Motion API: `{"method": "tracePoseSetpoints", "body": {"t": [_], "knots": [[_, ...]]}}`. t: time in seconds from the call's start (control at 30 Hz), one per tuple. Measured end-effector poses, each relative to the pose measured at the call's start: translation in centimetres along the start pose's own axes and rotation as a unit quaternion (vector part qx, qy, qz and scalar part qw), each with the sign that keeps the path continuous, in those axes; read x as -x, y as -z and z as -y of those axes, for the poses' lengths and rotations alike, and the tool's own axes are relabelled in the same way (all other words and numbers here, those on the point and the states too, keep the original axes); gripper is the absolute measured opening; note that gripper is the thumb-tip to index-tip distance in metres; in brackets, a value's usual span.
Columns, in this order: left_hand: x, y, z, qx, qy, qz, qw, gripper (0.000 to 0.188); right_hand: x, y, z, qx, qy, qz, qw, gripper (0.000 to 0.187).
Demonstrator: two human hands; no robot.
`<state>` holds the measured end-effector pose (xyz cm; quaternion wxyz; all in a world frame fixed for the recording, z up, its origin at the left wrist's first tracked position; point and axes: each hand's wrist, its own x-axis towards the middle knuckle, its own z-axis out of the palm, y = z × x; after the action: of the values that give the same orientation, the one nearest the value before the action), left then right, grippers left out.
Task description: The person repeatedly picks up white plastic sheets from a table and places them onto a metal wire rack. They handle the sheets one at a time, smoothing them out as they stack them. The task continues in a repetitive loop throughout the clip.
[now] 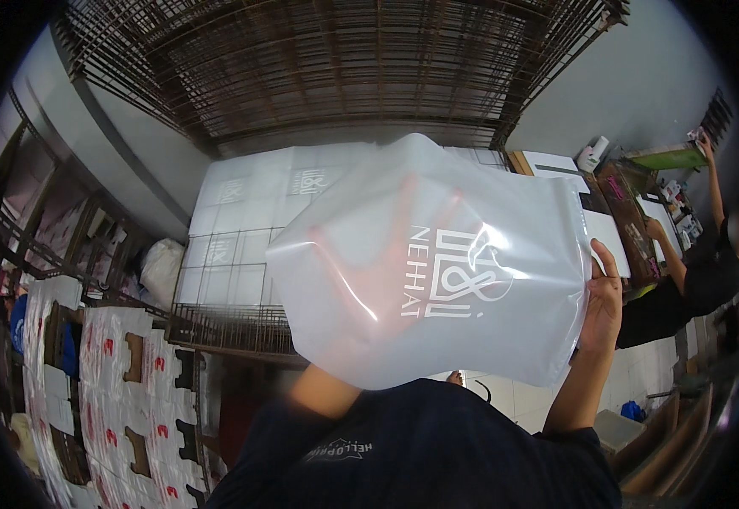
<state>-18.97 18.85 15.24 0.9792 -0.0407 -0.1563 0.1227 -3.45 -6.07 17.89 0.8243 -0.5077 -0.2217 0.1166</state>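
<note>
A translucent frosted plastic bag with white printing is held up in front of me. My right hand grips its right edge, where a narrow band runs along the side, with thumb and fingers closed on the plastic. My left hand shows blurred through the frosted plastic, its fingers spread wide against the sheet. Whether that hand is inside the bag or behind it, I cannot tell. Beyond the bag, similar printed bags lie in rows on a wire rack.
Stacked wire racks rise at the back. To the lower left stand layers of clear bags with red prints. A white plastic bundle sits left of the rack. On the right, another person works at a wooden table.
</note>
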Motion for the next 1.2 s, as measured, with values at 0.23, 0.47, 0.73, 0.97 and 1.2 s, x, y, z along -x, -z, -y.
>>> {"method": "tracePoseSetpoints", "body": {"t": [0.23, 0.47, 0.73, 0.97, 1.2], "knots": [[-0.3, 0.3, 0.2, 0.008, 0.009, -0.005, 1.000, 0.105, 0.4, 0.9, -0.3, 0.017, -0.030, -0.025, 0.999, 0.039], [-0.7, 0.1, -0.1, 0.014, 0.010, -0.006, 1.000, 0.107, 0.9, 0.6, -0.1, -0.069, -0.035, 0.070, 0.995, 0.042], [-0.3, 0.2, -0.5, 0.014, 0.005, -0.011, 1.000, 0.110, 0.7, 1.0, -1.0, -0.019, -0.027, 0.100, 0.994, 0.054], [1.3, 0.8, -1.3, 0.024, -0.009, -0.028, 0.999, 0.112, 0.3, 1.4, -1.2, 0.001, -0.024, 0.037, 0.999, 0.048], [9.4, 7.5, -2.7, -0.001, -0.011, -0.125, 0.992, 0.114, 0.1, 0.1, 2.0, -0.062, 0.011, 0.104, 0.993, 0.067]]}}
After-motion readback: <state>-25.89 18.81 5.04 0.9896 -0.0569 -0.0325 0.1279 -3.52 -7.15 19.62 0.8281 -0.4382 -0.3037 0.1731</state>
